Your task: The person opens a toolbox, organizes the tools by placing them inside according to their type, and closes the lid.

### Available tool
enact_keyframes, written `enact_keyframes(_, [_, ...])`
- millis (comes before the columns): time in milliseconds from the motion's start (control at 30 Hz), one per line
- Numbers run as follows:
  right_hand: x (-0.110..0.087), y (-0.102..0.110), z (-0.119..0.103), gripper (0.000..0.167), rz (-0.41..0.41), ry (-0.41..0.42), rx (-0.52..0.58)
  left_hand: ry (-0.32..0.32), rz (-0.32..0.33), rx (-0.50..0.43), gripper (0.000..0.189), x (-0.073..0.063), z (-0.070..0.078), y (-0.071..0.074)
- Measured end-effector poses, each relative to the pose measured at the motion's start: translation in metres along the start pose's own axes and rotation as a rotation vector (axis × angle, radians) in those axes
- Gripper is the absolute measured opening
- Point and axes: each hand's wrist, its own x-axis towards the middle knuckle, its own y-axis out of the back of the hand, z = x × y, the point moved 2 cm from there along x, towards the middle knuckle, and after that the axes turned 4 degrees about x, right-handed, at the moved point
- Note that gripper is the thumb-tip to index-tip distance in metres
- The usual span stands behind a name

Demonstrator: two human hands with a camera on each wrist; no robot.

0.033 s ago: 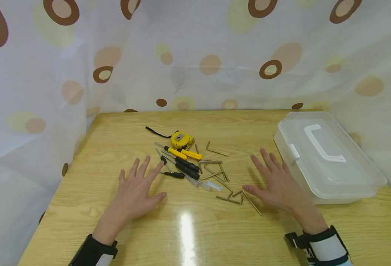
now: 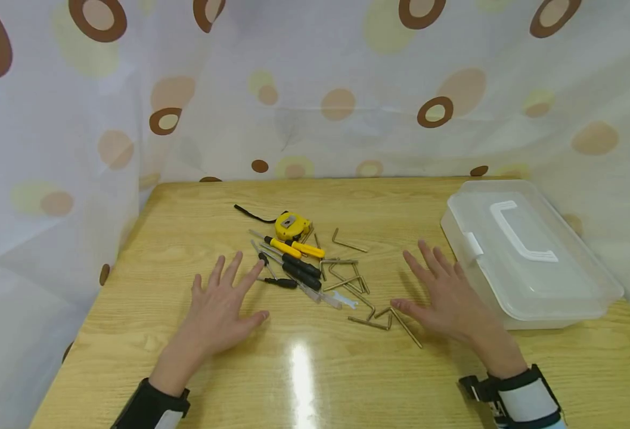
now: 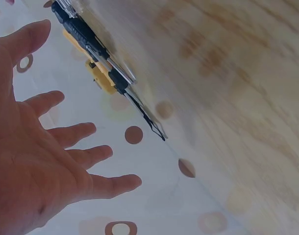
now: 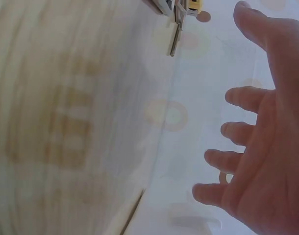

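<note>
My left hand (image 2: 218, 316) is held palm down with fingers spread, left of a loose pile of tools; it grips nothing. On the other side, my right hand (image 2: 449, 304) spreads its fingers too, its thumb close over the nearest brass-coloured hex keys (image 2: 405, 326). Between them lie black-handled screwdrivers (image 2: 303, 276), yellow-handled screwdrivers (image 2: 284, 246), clear-handled screwdrivers (image 2: 329, 300) and a small pale wrench (image 2: 345, 300). A yellow tape measure (image 2: 292, 225) with a black strap sits behind these. In both wrist views the palms hold nothing.
A translucent lidded box (image 2: 534, 298) with a white handle stands at the right, beside my right hand, its lid closed. Patterned cloth (image 2: 304, 137) hangs along the back and sides of the wooden table (image 2: 239, 387).
</note>
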Motion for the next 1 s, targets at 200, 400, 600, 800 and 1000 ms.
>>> enact_keyframes(200, [-0.005,0.009,-0.004,0.081,0.176,0.068,0.002,-0.014,0.016,-0.011,0.083,0.002,0.002,-0.003])
enact_keyframes(400, [-0.016,0.052,0.008,0.077,0.623,0.214,-0.035,-0.064,0.148,-0.094,0.064,0.007,0.005,-0.002])
enact_keyframes(600, [-0.032,0.084,0.056,0.064,0.657,-0.009,-0.065,-0.158,0.370,-0.200,0.030,0.008,0.009,0.003])
enact_keyframes(800, [-0.040,0.089,0.086,0.077,0.289,-0.311,-0.100,-0.209,0.458,-0.231,0.015,0.010,0.013,0.005])
enact_keyframes(1000, [-0.038,0.084,0.087,0.081,0.215,-0.276,-0.162,-0.215,0.452,-0.309,0.014,0.012,0.018,0.003])
